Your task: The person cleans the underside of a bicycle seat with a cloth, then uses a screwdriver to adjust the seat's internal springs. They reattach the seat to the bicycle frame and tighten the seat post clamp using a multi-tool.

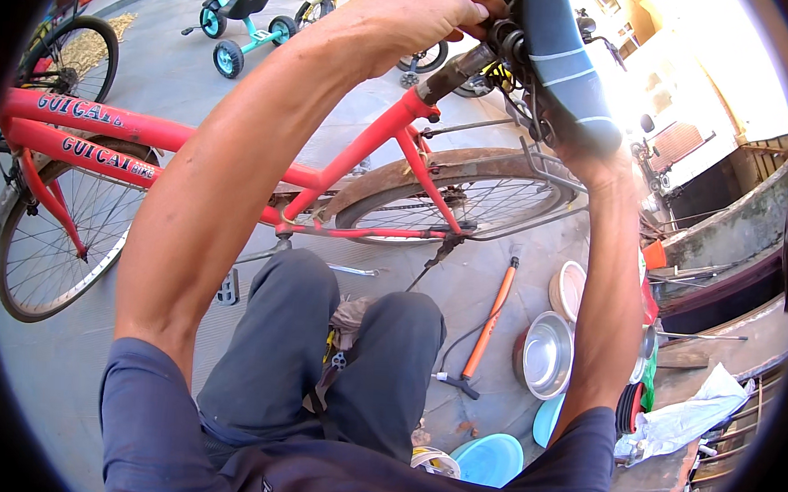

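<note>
A red bicycle (391, 123) stands across in front of me, its rear wheel to the right. Its blue-grey saddle (560, 69), with pale stripes, tops the worn metal seat post (454, 74). At the saddle's underside, beside the dark springs (508, 40), my left hand (421, 19) is closed with its fingers bent. My right hand (589, 160) is at the saddle's near end. The saddle hides most of that hand, its fingers included. Under the rear fender (370, 182) shows the spoked rear wheel (466, 201).
An orange hand pump (491, 319) lies on the floor, and a wrench (353, 270) lies near my knees. Right of the pump stand a metal basin (545, 356) and a light-blue basin (490, 461). A turquoise tricycle (245, 30) stands at the far left. White sheeting (690, 413) lies at the right.
</note>
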The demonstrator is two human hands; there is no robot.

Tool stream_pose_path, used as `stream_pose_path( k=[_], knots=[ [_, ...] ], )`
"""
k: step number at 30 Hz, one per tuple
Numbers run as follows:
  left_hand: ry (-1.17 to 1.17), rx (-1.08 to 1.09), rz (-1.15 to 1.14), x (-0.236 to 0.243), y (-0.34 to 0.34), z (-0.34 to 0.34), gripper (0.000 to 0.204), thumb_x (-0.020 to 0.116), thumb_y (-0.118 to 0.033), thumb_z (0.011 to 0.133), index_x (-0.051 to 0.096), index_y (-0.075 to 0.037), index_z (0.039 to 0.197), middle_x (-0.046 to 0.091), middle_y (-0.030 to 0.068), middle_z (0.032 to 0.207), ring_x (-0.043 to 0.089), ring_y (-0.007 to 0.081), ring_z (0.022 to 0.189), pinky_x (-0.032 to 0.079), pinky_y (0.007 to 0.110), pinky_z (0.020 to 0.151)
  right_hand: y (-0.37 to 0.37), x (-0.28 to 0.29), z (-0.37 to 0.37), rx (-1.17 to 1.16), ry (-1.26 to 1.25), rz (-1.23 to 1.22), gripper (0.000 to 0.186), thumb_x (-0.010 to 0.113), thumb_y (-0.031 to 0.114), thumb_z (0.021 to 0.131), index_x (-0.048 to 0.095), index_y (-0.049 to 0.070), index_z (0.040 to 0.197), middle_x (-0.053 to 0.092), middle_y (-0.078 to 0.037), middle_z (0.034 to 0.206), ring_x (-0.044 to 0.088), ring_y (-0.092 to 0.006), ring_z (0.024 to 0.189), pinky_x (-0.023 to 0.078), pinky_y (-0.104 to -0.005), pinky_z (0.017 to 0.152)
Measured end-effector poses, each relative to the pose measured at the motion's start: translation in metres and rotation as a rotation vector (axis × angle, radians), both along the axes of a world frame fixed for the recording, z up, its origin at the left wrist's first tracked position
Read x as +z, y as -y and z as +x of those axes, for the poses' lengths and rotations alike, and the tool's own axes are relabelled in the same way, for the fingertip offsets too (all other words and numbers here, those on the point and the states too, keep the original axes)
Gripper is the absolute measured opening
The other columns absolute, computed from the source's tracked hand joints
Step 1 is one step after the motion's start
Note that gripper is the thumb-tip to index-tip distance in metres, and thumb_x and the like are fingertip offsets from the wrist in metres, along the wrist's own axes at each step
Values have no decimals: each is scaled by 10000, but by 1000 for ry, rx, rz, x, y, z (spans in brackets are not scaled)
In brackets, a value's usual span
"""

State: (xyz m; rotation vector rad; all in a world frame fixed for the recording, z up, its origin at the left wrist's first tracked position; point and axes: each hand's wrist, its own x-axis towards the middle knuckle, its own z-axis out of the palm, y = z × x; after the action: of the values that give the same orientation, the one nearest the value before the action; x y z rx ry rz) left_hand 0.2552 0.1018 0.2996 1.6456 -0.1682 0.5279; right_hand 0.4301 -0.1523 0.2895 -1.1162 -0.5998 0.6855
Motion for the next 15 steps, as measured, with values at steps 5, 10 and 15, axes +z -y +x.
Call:
stream_pose_path(
  k=[5, 10, 15],
  knots=[
    [79, -134, -146, -2, 1, -4, 362, 528, -20, 887, 617, 61, 1229, 687, 124, 1072, 632, 176, 934, 472, 279, 809, -4, -14, -3, -151, -102, 99, 387, 461, 355, 980, 581, 84, 1229, 604, -166, 1246, 582, -384, 1131, 529, -443, 862],
    [70, -144, -193, -2, -5, 1, 355, 540, -36, 890, 618, 59, 1223, 687, 125, 1066, 636, 182, 950, 471, 281, 829, -5, -18, -4, -40, -88, 110, 392, 468, 355, 981, 596, 61, 1208, 613, -180, 1226, 601, -380, 1098, 553, -442, 851],
    [123, -176, -196, -6, -11, 6, 346, 547, -37, 891, 617, 69, 1213, 686, 127, 1065, 635, 187, 956, 476, 290, 847, -10, -17, -4, -94, -110, 102, 368, 479, 369, 979, 612, 100, 1193, 655, -137, 1149, 633, -344, 1019, 550, -440, 811]
  ],
)
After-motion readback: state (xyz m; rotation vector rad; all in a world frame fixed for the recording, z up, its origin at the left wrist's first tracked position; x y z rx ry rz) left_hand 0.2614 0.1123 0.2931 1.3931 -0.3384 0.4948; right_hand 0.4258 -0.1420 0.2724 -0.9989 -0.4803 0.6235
